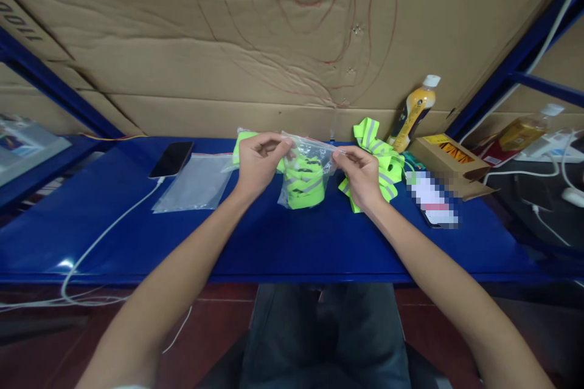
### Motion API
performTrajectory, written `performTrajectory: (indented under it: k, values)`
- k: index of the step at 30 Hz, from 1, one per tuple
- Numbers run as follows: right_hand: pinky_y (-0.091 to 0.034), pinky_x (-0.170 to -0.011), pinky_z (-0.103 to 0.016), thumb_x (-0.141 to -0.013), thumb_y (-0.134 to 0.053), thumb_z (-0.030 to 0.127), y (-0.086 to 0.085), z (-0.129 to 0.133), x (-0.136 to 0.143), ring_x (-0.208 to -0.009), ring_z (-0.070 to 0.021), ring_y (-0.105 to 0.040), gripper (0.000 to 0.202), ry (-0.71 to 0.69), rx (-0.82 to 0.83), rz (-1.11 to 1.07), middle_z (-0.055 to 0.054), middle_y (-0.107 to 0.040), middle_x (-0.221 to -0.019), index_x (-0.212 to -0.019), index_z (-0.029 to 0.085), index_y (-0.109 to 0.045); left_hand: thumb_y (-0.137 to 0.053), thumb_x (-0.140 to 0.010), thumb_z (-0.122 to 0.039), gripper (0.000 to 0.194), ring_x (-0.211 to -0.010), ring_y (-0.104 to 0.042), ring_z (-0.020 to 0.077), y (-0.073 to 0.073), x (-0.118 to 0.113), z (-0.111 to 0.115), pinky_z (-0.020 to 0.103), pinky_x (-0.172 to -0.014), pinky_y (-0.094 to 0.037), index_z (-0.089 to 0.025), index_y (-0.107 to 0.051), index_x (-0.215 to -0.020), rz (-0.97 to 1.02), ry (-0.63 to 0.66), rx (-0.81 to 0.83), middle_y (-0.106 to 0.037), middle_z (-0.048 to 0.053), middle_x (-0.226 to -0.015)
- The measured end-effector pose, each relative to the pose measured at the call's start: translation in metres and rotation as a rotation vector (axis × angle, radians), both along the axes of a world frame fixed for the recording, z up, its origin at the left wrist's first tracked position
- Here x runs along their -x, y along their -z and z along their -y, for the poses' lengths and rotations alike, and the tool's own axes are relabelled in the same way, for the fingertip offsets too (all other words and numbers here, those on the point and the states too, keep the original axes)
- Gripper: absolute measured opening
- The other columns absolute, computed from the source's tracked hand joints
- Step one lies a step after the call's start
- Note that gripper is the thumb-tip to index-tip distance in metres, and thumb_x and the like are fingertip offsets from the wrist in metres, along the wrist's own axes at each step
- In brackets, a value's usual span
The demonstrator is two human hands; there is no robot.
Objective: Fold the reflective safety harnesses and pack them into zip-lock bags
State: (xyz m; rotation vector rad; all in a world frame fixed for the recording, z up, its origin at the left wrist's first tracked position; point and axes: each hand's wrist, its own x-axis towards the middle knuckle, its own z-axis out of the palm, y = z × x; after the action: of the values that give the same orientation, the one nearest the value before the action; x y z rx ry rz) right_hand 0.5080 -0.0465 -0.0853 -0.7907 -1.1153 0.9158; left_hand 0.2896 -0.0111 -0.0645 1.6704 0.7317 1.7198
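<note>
A clear plastic bag (314, 149) hangs upright between my hands, with neon-yellow reflective straps (306, 185) inside it. My left hand (261, 161) pinches the bag's top edge at its left corner. At the right corner, the fingers of my right hand (360, 173) are closed on the same edge. Behind my left hand lies another bag with neon-yellow material (241, 141), partly hidden. Loose neon-yellow straps with grey stripes (390, 164) are heaped beyond and beside my right hand. Flat clear bags (196, 182) are stacked to the left.
The blue table (292, 249) backs onto a cardboard wall. A black phone (171, 159) with a white cable is at the left. To the right are a juice bottle (414, 110), an open carton (449, 161) and a phone with a blurred screen (433, 200).
</note>
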Motion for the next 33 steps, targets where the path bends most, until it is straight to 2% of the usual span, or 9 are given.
performTrajectory:
  k: [8, 11, 16, 19, 23, 26, 33]
  values:
    - [-0.051, -0.068, -0.031, -0.072, -0.094, 0.044, -0.004, 0.004, 0.002, -0.068, -0.0144, -0.06, 0.025, 0.009, 0.022, -0.052, 0.002, -0.072, -0.071, -0.08, 0.024, -0.081, -0.093, -0.087, -0.045, 0.027, -0.063, -0.072, 0.0144, -0.002, -0.001, 0.004, 0.025, -0.062, -0.058, -0.02, -0.085, -0.083, -0.001, 0.01, -0.022, -0.077, 0.004, -0.073]
    - [-0.051, -0.068, -0.031, -0.071, -0.094, 0.047, -0.004, 0.004, 0.003, -0.067, -0.0145, -0.059, 0.028, 0.0, 0.039, -0.054, 0.002, -0.071, -0.071, -0.081, 0.025, -0.082, -0.092, -0.088, -0.047, 0.028, -0.062, -0.071, 0.0149, -0.003, -0.001, 0.006, 0.026, -0.062, -0.058, -0.021, -0.085, -0.082, -0.024, -0.01, -0.027, -0.077, 0.004, -0.071]
    - [-0.053, -0.073, -0.032, -0.069, -0.096, 0.051, -0.001, 0.002, 0.004, -0.073, -0.0147, -0.062, 0.034, -0.05, 0.075, -0.043, 0.001, -0.076, -0.082, -0.087, 0.026, -0.082, -0.093, -0.086, -0.051, 0.031, -0.064, -0.072, 0.0159, -0.002, -0.002, 0.007, 0.027, -0.064, -0.059, -0.021, -0.083, -0.081, -0.04, -0.022, -0.025, -0.078, 0.004, -0.073]
    - [-0.054, -0.077, -0.032, -0.071, -0.095, 0.05, 0.001, 0.002, 0.002, -0.076, -0.0151, -0.063, 0.031, -0.039, 0.049, -0.008, 0.001, -0.074, -0.081, -0.085, 0.026, -0.081, -0.091, -0.087, -0.052, 0.034, -0.064, -0.072, 0.016, -0.003, -0.003, 0.008, 0.028, -0.064, -0.059, -0.021, -0.081, -0.081, -0.048, 0.004, -0.022, -0.077, 0.004, -0.074]
    - [-0.053, -0.078, -0.032, -0.073, -0.096, 0.047, -0.001, 0.004, 0.002, -0.078, -0.0154, -0.063, 0.026, -0.048, -0.007, -0.016, 0.001, -0.073, -0.082, -0.083, 0.027, -0.083, -0.093, -0.082, -0.057, 0.038, -0.071, -0.073, 0.0179, -0.007, -0.006, 0.012, 0.03, -0.068, -0.061, -0.021, -0.082, -0.087, -0.089, 0.068, -0.002, -0.08, 0.006, -0.083]
    - [-0.055, -0.08, -0.033, -0.076, -0.095, 0.052, -0.003, 0.007, 0.004, -0.082, -0.0167, -0.066, 0.029, -0.048, -0.052, 0.027, 0.0, -0.074, -0.086, -0.084, 0.027, -0.083, -0.093, -0.083, -0.053, 0.033, -0.078, -0.074, 0.0195, -0.009, -0.007, 0.013, 0.03, -0.07, -0.061, -0.021, -0.085, -0.086, -0.147, 0.036, -0.048, -0.081, 0.007, -0.087]
    - [-0.057, -0.082, -0.036, -0.075, -0.095, 0.057, -0.004, 0.006, 0.005, -0.087, -0.0189, -0.069, 0.035, -0.034, -0.075, 0.079, -0.003, -0.077, -0.092, -0.089, 0.027, -0.085, -0.089, -0.087, -0.057, 0.039, -0.066, -0.067, 0.016, -0.007, -0.008, 0.013, 0.026, -0.06, -0.054, -0.019, -0.084, -0.082, -0.168, -0.012, -0.06, -0.077, 0.006, -0.075]
